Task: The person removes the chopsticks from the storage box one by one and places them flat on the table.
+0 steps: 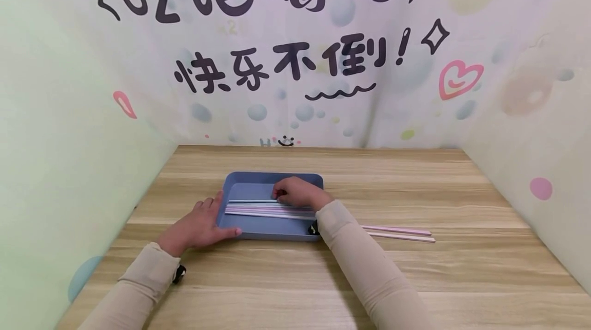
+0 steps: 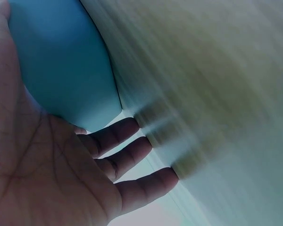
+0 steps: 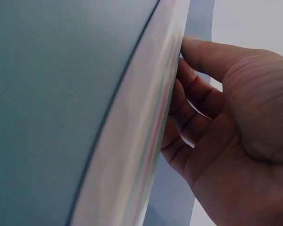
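A shallow blue-grey tray [image 1: 272, 228] lies on the table with several pale chopsticks [image 1: 263, 211], white and pinkish, side by side across its middle. My left hand [image 1: 197, 223] rests against the tray's left end, fingers extended along the outside and thumb over the near rim. In the left wrist view its fingertips [image 2: 165, 176] are down at the tabletop. Reaching over the tray from the right, my right hand [image 1: 299, 192] pinches the far edge of the row, at a chopstick with curled fingers. The right wrist view shows its thumb [image 3: 203, 49] against the chopsticks.
Two more chopsticks [image 1: 406, 234], one pink and one whitish, lie on the wood-grain table [image 1: 286, 278] right of the tray, partly hidden by my right forearm [image 1: 369, 263]. A printed cloth wall [image 1: 295, 114] closes off the back, with pale walls at both sides.
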Demonstrator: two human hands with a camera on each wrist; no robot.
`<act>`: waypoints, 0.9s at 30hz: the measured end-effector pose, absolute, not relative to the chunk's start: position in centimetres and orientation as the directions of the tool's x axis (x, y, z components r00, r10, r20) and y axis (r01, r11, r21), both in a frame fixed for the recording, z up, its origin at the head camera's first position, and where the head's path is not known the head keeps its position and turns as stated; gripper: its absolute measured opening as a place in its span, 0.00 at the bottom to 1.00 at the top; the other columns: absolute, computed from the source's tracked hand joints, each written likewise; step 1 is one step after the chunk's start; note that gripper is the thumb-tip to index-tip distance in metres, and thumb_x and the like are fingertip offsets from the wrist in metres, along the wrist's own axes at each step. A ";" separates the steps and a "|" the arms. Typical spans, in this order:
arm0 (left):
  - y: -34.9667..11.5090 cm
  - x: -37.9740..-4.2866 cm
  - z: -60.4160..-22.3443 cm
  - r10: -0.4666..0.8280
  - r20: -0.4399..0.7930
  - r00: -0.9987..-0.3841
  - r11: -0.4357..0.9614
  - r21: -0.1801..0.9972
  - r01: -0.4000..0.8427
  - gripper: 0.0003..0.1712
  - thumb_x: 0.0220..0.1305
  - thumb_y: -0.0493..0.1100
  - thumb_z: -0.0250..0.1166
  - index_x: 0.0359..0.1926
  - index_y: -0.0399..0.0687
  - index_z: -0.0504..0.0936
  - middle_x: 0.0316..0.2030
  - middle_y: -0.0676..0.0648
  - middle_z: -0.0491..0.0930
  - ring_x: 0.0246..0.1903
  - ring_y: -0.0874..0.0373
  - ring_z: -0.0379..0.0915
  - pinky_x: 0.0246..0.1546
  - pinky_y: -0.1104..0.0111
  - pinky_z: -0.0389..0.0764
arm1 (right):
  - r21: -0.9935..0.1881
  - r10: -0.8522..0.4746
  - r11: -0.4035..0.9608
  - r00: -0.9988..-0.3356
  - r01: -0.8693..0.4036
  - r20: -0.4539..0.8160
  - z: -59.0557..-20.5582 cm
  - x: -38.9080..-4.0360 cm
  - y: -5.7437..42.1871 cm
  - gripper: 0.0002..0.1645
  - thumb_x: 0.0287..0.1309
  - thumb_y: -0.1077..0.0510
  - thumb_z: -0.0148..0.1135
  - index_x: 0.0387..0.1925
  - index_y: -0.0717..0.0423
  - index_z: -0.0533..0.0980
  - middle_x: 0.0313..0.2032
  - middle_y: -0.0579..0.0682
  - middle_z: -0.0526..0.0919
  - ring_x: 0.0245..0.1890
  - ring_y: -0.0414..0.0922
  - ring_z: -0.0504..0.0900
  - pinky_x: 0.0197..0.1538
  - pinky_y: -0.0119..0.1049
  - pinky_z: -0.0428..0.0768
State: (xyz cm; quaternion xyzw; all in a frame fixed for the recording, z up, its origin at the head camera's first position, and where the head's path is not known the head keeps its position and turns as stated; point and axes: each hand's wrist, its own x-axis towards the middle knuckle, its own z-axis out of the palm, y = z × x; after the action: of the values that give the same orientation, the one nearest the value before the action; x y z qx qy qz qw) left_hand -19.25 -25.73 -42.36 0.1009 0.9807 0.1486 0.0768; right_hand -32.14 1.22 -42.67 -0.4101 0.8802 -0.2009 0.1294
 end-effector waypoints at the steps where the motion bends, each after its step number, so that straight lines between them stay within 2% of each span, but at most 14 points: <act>1: -25.7 -19.3 -42.3 0.219 -0.122 -0.968 0.936 0.307 0.173 0.73 0.52 0.81 0.59 0.75 0.29 0.42 0.65 0.23 0.60 0.63 0.29 0.57 0.58 0.40 0.67 | -0.460 -0.773 0.585 -0.631 -0.669 -0.065 -42.7 -32.1 1.2 0.06 0.68 0.63 0.60 0.37 0.49 0.80 0.31 0.43 0.78 0.33 0.40 0.74 0.41 0.33 0.73; 27: -25.9 -19.2 -42.4 0.229 -0.109 -0.967 0.930 0.318 0.184 0.73 0.52 0.81 0.58 0.75 0.29 0.43 0.65 0.23 0.60 0.63 0.30 0.57 0.58 0.41 0.67 | -0.434 -0.758 0.615 -0.644 -0.658 -0.098 -42.8 -32.2 0.7 0.04 0.67 0.61 0.61 0.38 0.47 0.79 0.30 0.43 0.77 0.33 0.40 0.73 0.40 0.33 0.72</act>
State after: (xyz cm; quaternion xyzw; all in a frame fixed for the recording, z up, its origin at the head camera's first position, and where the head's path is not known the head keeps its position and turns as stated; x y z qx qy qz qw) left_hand -19.24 -25.87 -42.39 0.1054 0.9797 0.1546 0.0722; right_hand -32.24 0.71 -42.82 -0.3986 0.8882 -0.1828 0.1375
